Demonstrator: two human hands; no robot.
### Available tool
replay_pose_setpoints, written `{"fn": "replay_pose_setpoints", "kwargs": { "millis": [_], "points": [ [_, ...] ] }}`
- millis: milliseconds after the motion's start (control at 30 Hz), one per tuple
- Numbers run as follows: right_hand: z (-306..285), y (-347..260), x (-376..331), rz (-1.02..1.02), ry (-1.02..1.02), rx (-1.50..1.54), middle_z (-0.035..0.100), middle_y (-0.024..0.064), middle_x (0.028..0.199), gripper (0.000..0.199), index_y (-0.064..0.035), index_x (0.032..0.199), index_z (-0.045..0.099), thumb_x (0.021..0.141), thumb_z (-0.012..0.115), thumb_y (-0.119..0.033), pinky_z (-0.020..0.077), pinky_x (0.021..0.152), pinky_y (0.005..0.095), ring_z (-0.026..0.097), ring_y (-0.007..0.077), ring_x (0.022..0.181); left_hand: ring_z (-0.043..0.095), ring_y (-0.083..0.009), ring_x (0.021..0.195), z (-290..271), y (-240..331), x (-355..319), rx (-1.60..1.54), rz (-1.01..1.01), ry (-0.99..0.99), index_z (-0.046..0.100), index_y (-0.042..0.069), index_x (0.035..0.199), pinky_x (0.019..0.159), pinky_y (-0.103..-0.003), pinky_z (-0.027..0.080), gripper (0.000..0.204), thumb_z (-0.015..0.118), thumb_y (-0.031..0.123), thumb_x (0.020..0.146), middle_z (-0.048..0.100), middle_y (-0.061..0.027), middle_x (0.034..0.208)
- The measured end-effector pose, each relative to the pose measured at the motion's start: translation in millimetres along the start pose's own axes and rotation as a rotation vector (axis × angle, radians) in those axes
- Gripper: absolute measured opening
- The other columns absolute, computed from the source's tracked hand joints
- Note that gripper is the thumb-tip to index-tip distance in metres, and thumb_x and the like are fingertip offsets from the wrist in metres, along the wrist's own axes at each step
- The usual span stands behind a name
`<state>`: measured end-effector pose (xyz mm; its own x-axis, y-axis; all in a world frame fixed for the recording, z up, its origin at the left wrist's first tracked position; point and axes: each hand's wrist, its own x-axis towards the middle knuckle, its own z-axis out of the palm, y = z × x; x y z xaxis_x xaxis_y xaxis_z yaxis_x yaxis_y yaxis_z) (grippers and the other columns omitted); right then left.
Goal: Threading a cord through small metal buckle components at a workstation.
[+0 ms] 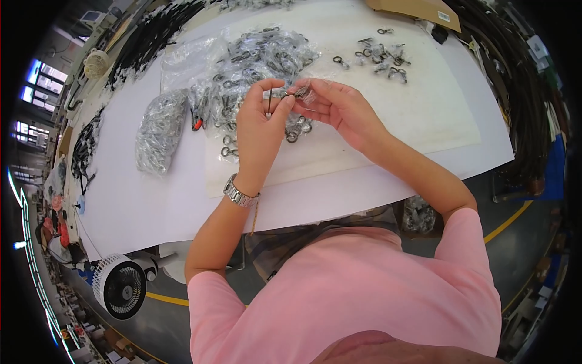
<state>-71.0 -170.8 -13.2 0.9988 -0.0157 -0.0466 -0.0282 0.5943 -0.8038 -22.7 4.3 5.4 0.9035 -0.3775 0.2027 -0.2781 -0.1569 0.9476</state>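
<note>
Over the white-covered table [436, 145], both my hands meet in front of a heap of dark metal ring-ended pieces in clear film [251, 54]. My left hand [260, 130], with a metal watch at its wrist, is closed, a thin dark rod [270, 100] upright between its fingers. Its thumb and fingertips touch a small dark metal piece in clear plastic wrap [301, 93]. From the other side my right hand [348, 115] pinches this piece, its lower fingers loosely curled. The piece's exact shape is partly hidden by the fingers.
Left of the heap lies a filled clear plastic bag [160, 132], near a red-tipped dark tool [197, 124]. Several loose ring-ended pieces [382, 54] lie further right. Black strips [148, 45] cover the far left; a cardboard box [418, 12] stands far right. A fan [123, 288] sits below the left edge.
</note>
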Motion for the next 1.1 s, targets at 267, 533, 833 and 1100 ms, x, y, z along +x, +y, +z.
{"fn": "replay_pose_setpoints", "kwargs": {
  "millis": [267, 533, 833, 1100],
  "points": [
    [-7.9, 5.1, 1.1, -0.008, -0.093, -0.069, 0.074, 0.0079, 0.107, 0.031, 0.0004, 0.127, 0.067, 0.105, 0.061, -0.021, 0.0566, 0.092, 0.0309, 0.070, 0.0160, 0.090, 0.048, -0.0023, 0.050, 5.0, 2.2, -1.0, -0.184, -0.091, -0.136, 0.057, -0.002, 0.135, 0.045, -0.019, 0.034, 0.038, 0.064, 0.011, 0.100, 0.073, -0.0057, 0.075],
    [0.4, -7.8, -2.9, -0.052, -0.051, -0.210, 0.073, 0.0079, 0.105, 0.040, -0.0016, 0.138, 0.057, 0.103, 0.065, -0.020, 0.0557, 0.087, 0.0288, 0.066, 0.0118, 0.088, 0.041, -0.0011, 0.052, -26.3, 0.0, 16.3, -0.393, -0.174, -0.262, 0.063, -0.003, 0.133, 0.047, -0.017, 0.029, 0.034, 0.061, 0.016, 0.105, 0.065, -0.0012, 0.077],
    [0.2, -7.4, -3.5, 0.134, -0.184, -0.350, 0.073, 0.0075, 0.094, 0.030, -0.0009, 0.125, 0.063, 0.105, 0.061, -0.023, 0.0574, 0.079, 0.0271, 0.067, 0.0130, 0.081, 0.045, -0.0007, 0.054, -17.1, -5.2, 9.8, -0.300, -0.170, -0.247, 0.069, 0.002, 0.098, 0.046, -0.018, 0.028, 0.014, 0.072, 0.015, 0.097, 0.065, 0.0014, 0.074],
    [-0.9, -20.4, -5.2, 0.022, -0.272, -0.802, 0.071, 0.0055, 0.085, 0.026, -0.0023, 0.110, 0.070, 0.107, 0.058, -0.025, 0.0561, 0.070, 0.0267, 0.067, 0.0124, 0.076, 0.051, -0.0013, 0.060, -10.7, -2.5, 7.4, -0.252, -0.074, -0.212, 0.067, 0.002, 0.100, 0.049, -0.017, 0.031, 0.010, 0.071, 0.011, 0.097, 0.067, -0.0016, 0.080]
  ]
}}
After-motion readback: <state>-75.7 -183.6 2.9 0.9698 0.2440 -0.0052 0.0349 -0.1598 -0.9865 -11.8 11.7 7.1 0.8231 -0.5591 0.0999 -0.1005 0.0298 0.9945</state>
